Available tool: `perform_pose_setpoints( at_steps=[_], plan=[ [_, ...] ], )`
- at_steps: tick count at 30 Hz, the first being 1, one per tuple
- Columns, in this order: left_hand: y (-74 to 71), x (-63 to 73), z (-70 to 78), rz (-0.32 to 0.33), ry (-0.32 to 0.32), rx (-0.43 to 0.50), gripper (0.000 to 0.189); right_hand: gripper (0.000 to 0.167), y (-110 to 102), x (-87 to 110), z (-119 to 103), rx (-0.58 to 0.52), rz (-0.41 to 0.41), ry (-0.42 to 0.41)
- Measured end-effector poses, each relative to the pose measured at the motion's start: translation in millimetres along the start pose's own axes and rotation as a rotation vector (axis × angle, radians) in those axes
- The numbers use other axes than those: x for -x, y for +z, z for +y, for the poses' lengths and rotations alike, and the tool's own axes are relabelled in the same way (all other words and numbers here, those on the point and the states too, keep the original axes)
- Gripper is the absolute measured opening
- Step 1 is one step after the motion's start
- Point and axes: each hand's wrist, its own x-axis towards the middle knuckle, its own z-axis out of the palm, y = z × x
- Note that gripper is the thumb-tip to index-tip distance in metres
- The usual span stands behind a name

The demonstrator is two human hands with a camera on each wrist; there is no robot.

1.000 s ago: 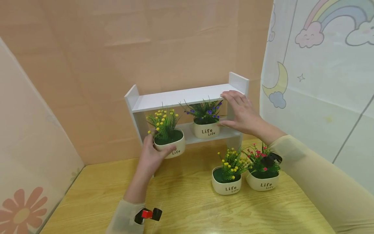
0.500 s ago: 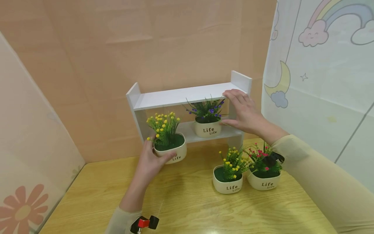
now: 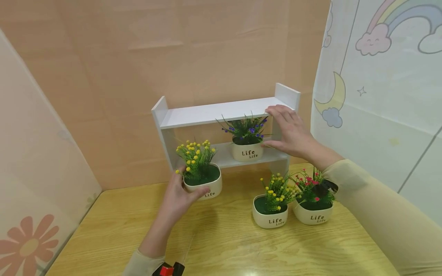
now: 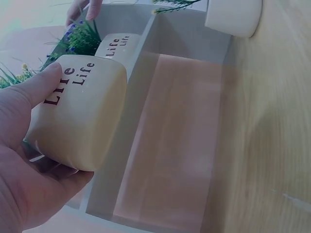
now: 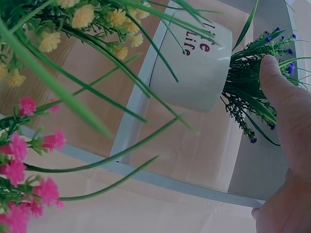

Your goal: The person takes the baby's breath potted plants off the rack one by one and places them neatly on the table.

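Note:
In the head view my left hand (image 3: 179, 197) grips a cream pot (image 3: 211, 187) of yellow flowers by its left side, thumb across the front lettering. This pot hangs in front of the white shelf (image 3: 215, 113), just below lower-board level. The left wrist view shows the held pot (image 4: 80, 111) tilted, its base off any surface. On the lower board stands a cream pot (image 3: 247, 152) with purple flowers. My right hand (image 3: 291, 130) rests its fingertips on the upper board's front edge. Its thumb (image 5: 274, 77) reaches out beside the purple flowers; whether it touches the pot I cannot tell.
Two more cream pots stand on the wooden table (image 3: 221, 245) at front right: one with yellow flowers (image 3: 270, 216), one with pink flowers (image 3: 313, 214), close under my right forearm. An orange backdrop (image 3: 207, 50) hangs behind the shelf.
My left hand has lowered the held pot from in front of the lower board to below it. The right hand stays at the upper board's edge. The head view has shifted slightly.

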Motion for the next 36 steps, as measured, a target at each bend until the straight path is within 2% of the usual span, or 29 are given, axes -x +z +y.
perform_pose_setpoints(
  at_steps=[3,6,12,18,26,36],
  plan=[
    [4.3,1.2,-2.6,-0.015,0.037,0.008,0.088,0.107,0,1.4,1,0.007,-0.008,0.009],
    [7.9,3.2,-4.6,-0.018,0.046,-0.002,0.089,0.107,1,2.1,1,0.007,-0.006,0.007],
    [14.7,9.5,-6.4,-0.029,-0.027,-0.049,0.101,0.106,2,2.3,3,0.012,0.001,0.006],
    [23.7,12.1,-9.8,-0.050,-0.067,-0.023,0.106,0.107,4,0.7,4,0.010,-0.008,0.015],
    [38.7,16.1,-17.3,-0.082,-0.055,-0.030,0.105,0.107,5,-1.4,4,0.004,-0.014,0.027],
    [60.0,22.0,-29.4,-0.146,-0.070,-0.023,0.099,0.107,2,-0.8,3,-0.006,-0.007,0.015]
  ],
)
